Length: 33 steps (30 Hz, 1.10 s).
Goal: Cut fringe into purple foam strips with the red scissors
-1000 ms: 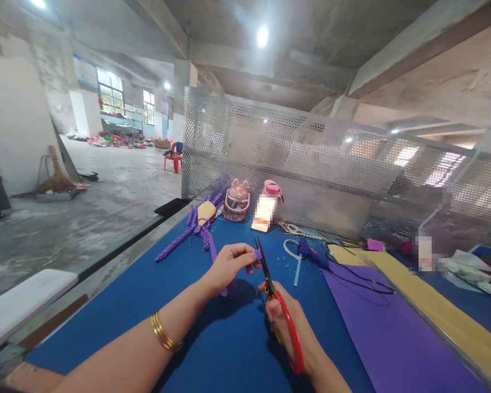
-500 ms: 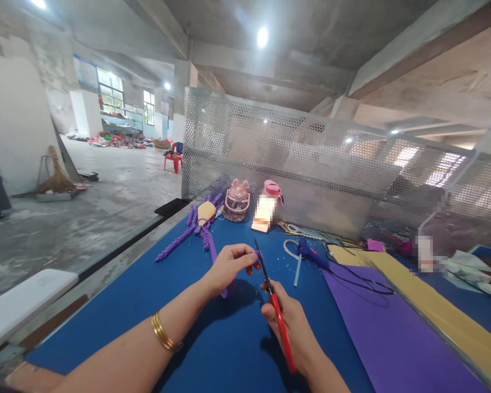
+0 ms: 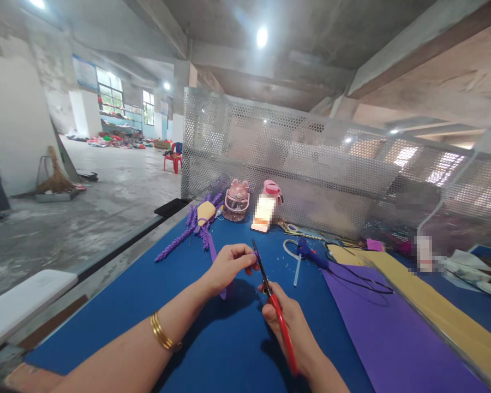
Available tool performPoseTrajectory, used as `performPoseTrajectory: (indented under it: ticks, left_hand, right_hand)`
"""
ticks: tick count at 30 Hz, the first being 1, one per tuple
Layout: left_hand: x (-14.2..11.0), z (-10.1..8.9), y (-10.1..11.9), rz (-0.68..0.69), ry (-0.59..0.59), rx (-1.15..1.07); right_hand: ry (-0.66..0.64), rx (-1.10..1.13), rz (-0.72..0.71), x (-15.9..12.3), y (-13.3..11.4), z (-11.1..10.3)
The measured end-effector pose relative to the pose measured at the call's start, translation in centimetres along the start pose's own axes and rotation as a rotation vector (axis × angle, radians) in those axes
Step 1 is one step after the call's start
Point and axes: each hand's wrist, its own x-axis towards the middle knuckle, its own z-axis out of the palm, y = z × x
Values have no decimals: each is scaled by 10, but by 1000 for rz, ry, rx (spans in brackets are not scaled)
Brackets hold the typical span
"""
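My right hand (image 3: 292, 316) is closed round the red handles of the scissors (image 3: 281, 326), whose dark blades point up and away from me. My left hand (image 3: 230, 266) is closed in a pinch just left of the blades, with a sliver of purple material at its fingertips, mostly hidden. A purple strip (image 3: 213, 248) lies on the blue tabletop and passes under that hand. Past it are purple flower sprigs (image 3: 172, 246) and a yellow piece (image 3: 206, 213).
A blue glue gun (image 3: 309, 252) with a glue stick lies right of my hands. Purple sheet (image 3: 384, 322) and yellow sheet (image 3: 442, 316) cover the right side. Behind stand a pink cap-like item (image 3: 237, 201), a lit phone (image 3: 262, 215) and a perforated metal panel (image 3: 278, 147).
The scissor blades have shifted very slightly left against the fingertips of my left hand. Otherwise both hands hold almost the same position.
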Motion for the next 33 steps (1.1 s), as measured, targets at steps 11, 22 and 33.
performPoseTrajectory:
  ticks: [11, 22, 33]
  left_hand:
    - [0, -1, 0, -12, -1, 16]
    - [0, -2, 1, -16, -3, 14]
    - [-1, -2, 2, -25, -1, 16]
  right_hand:
    - [-66, 213, 101, -3, 14, 4]
    - [-80, 184, 90, -1, -2, -4]
    - [-86, 200, 110, -2, 2, -3]
